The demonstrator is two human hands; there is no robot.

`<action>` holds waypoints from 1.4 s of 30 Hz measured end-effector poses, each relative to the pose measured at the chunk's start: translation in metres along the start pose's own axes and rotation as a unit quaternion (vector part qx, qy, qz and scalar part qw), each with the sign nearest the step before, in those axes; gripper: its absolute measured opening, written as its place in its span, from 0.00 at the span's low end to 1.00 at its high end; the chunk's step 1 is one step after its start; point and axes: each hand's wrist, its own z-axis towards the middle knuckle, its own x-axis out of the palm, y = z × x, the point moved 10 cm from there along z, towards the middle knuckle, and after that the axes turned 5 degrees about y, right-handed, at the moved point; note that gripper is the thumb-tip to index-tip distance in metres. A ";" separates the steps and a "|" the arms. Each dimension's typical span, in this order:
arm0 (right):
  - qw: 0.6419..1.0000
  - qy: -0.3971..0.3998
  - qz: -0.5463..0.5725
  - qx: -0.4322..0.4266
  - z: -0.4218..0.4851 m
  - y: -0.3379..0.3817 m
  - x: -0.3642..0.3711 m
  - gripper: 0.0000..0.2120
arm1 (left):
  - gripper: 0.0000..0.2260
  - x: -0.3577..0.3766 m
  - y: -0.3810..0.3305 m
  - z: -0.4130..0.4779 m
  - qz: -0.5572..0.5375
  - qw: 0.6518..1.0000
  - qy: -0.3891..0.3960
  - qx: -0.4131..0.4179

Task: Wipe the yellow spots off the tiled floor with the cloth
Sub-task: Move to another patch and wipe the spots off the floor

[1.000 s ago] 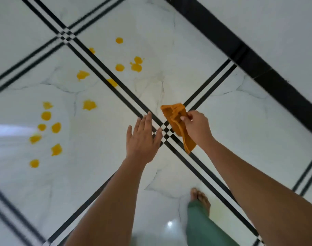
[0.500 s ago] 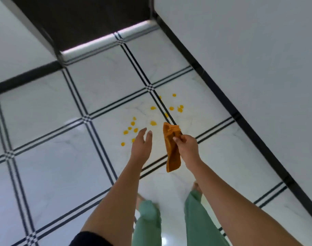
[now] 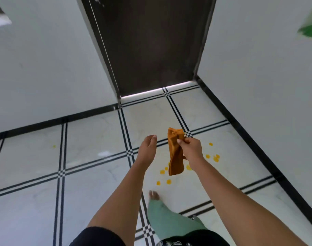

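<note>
Nearest the camera: black sleeve hem (image 3: 98,236) on the L upper arm, and a leg in green trousers (image 3: 166,221) w/ bare foot (image 3: 153,194) planted on the tiled floor (image 3: 91,196), just short of the yellow spots (image 3: 168,181).

Taking the spots as the landmark: main cluster sits on a white marble-look tile, some blobs hidden behind the cloth (image 3: 175,154) & R forearm. A few more lie on the far-right side of the cluster, toward the black skirting (image 3: 244,132). One lone spot (image 3: 54,146) lies well apart, far L of the cluster.

Right hand (image 3: 191,148) is held in the air over the cluster, thumb & fingers pinching the orange cloth near its top; the rest hangs down, folded, not touching the floor. Left hand (image 3: 148,148) is just L of the cloth, fingers loosely spread, curled a bit, holding nothing, not touching the cloth.

Beyond the spots: black-lined tile joints, then a dark brown door (image 3: 151,45) between white walls. Blurred green thing (image 3: 311,27) at top R, can't tell what.
</note>
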 end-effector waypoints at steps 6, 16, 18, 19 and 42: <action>0.999 -0.002 0.001 -0.034 0.053 0.082 0.032 0.13 | 0.20 -0.063 -0.044 0.073 0.030 0.999 0.005 0.033; 0.997 -0.071 0.018 -0.017 0.151 0.179 0.051 0.13 | 0.21 -0.095 -0.119 0.208 0.052 0.994 0.081 0.048; 0.996 -0.085 0.030 -0.008 0.169 0.190 0.052 0.13 | 0.21 -0.095 -0.132 0.233 0.054 0.993 0.094 0.051; 0.995 -0.092 0.038 -0.005 0.178 0.195 0.054 0.13 | 0.21 -0.095 -0.137 0.245 0.062 0.991 0.101 0.056; 0.787 -0.504 0.303 0.186 0.266 0.145 -0.037 0.11 | 0.21 0.150 -0.247 0.422 0.326 0.773 0.517 0.171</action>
